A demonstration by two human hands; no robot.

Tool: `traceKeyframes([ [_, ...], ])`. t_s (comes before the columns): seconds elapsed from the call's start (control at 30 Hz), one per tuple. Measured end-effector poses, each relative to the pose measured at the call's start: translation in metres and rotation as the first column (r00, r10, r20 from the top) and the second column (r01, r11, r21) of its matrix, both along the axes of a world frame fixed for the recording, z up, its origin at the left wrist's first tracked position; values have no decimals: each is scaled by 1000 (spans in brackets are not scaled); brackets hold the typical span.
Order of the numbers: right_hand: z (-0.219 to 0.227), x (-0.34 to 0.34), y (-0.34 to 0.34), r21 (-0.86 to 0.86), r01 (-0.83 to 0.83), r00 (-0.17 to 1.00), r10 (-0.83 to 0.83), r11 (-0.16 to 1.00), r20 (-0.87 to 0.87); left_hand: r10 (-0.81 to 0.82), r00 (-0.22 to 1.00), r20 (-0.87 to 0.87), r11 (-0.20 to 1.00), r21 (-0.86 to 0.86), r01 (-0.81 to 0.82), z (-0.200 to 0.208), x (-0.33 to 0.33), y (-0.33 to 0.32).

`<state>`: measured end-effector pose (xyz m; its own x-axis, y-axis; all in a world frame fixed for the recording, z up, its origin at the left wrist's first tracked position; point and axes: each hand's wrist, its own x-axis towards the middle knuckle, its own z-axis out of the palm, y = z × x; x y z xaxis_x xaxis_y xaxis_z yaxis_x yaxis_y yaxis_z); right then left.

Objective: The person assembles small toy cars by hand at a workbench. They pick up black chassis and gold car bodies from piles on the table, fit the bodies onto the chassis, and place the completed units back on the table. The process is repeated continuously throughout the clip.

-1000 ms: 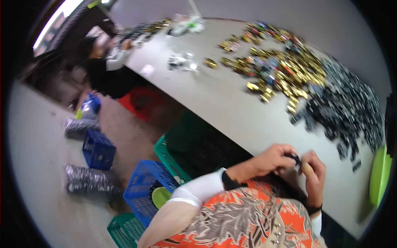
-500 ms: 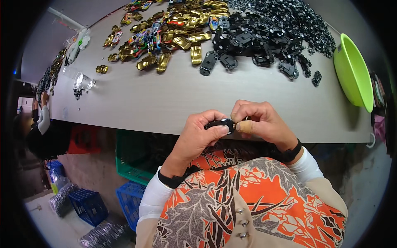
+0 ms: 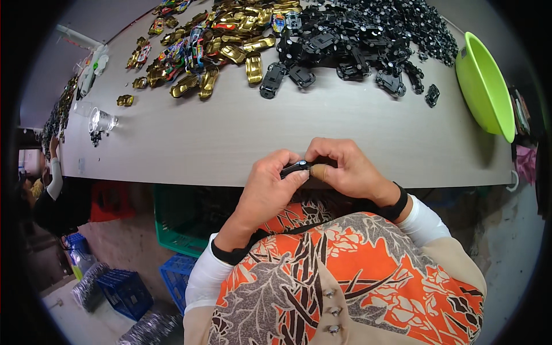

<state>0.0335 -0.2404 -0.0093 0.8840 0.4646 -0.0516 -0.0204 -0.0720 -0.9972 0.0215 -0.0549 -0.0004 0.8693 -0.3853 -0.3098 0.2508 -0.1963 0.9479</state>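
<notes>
Between my hands, over the table's near edge, is a black toy car chassis [image 3: 295,168]. My left hand [image 3: 268,183] is closed round its left end, thumb on the near side. The fingers of my right hand [image 3: 344,168] pinch at its right end; the thumb wears a tan covering. Whatever small part lies between those right fingertips is hidden. Farther off is a heap of black car chassis [image 3: 351,43], with a few lying loose along its near side. Left of it spreads a pile of gold and multicoloured car shells [image 3: 230,46].
A lime green basin [image 3: 489,86] tilts at the table's right edge. A clear plastic cup [image 3: 102,121] lies on the left with small black parts by its mouth. Below the table edge are a green crate [image 3: 172,215] and blue crates [image 3: 126,290]. Another person [image 3: 57,195] works far left.
The view has shifted slightly. The chassis has turned in my hands, and my right fingers have closed in against its end.
</notes>
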Motion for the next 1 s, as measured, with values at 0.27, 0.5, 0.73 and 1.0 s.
traceKeyframes([
  [0.27, 16, -1, -2, 177, 39, 916, 35, 983, -399, 267, 920, -287, 829, -419, -371, 5, 8, 6],
  [0.5, 8, 2, -8, 206, 185, 940, -112, 961, -322, 256, 916, -309, 739, -548, -392, -5, 11, 4],
  [0.73, 9, 3, -9, 333, 138, 968, -55, 933, -246, 101, 954, -283, 826, -510, -239, 5, 6, 6],
  [1.0, 18, 1, -10, 414, 50, 952, 81, 909, -294, 27, 971, -238, 934, -341, -109, 5, 0, 3],
])
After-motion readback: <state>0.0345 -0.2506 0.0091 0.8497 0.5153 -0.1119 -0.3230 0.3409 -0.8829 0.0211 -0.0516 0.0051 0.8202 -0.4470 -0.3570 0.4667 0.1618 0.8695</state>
